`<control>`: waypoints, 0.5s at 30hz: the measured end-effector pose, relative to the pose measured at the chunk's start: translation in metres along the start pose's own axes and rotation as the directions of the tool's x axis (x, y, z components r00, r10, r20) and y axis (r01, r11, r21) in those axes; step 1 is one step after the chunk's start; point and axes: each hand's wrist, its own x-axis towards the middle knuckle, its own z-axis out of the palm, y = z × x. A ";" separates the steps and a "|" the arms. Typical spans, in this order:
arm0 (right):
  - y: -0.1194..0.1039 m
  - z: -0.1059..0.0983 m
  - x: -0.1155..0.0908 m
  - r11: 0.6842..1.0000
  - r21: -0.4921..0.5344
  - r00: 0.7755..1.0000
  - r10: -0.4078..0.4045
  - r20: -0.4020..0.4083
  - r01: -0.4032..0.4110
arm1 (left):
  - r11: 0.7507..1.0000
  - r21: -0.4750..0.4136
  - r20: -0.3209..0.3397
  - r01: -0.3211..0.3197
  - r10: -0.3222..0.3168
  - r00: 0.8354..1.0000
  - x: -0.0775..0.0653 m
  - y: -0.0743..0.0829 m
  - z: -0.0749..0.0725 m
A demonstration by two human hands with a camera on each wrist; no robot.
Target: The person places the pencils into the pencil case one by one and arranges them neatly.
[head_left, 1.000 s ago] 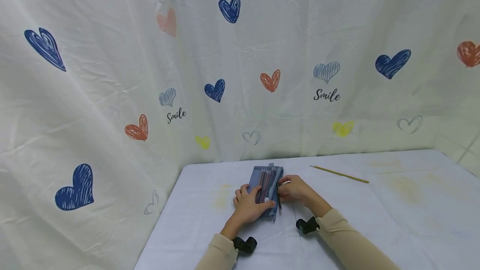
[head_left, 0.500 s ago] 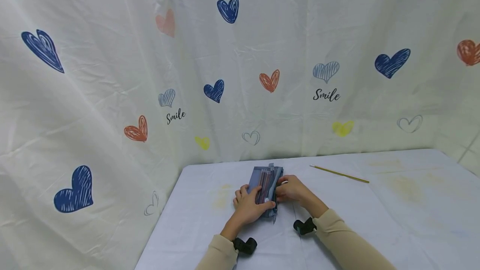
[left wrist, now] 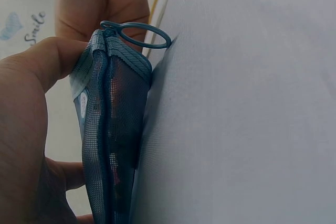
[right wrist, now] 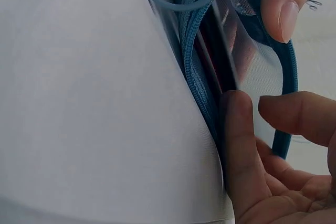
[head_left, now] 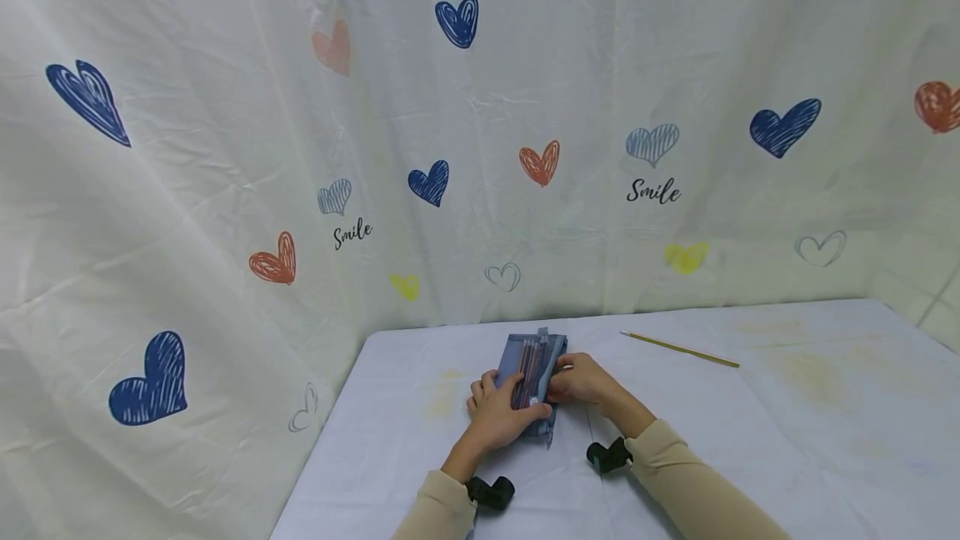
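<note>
A blue mesh pencil case (head_left: 513, 348) lies on the table with several pencils (head_left: 531, 357) showing through its side. My left hand (head_left: 497, 413) grips it from the left, thumb at the near right corner. In the right wrist view the zip edge (right wrist: 286, 72) gapes, with the left thumb (right wrist: 283, 9) at it. Inside the gap lies a dark pencil-like stick (right wrist: 218, 51). My right hand (head_left: 588, 380) reaches to the opening; its straight index finger (right wrist: 240, 135) touches the stick's near end, and its thumb stands apart. A ring zip pull (left wrist: 144, 34) hangs at the case's end.
A gold-coloured pencil (head_left: 678, 348) lies on the white tablecloth (head_left: 750, 440) to the right of the case. A white curtain (head_left: 562, 90) with printed hearts hangs behind the table. Black cameras (head_left: 491, 492) sit on both wrists.
The dark stick, which stuck out along the case's right side, has gone into the case. My right hand has shifted slightly left against it; the left hand has stayed put.
</note>
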 end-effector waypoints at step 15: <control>-0.001 -0.017 -0.004 0.999 -0.042 0.999 -0.026 0.023 0.027 | 1.000 -0.001 -0.005 0.012 -0.012 1.000 0.003 -0.004 0.006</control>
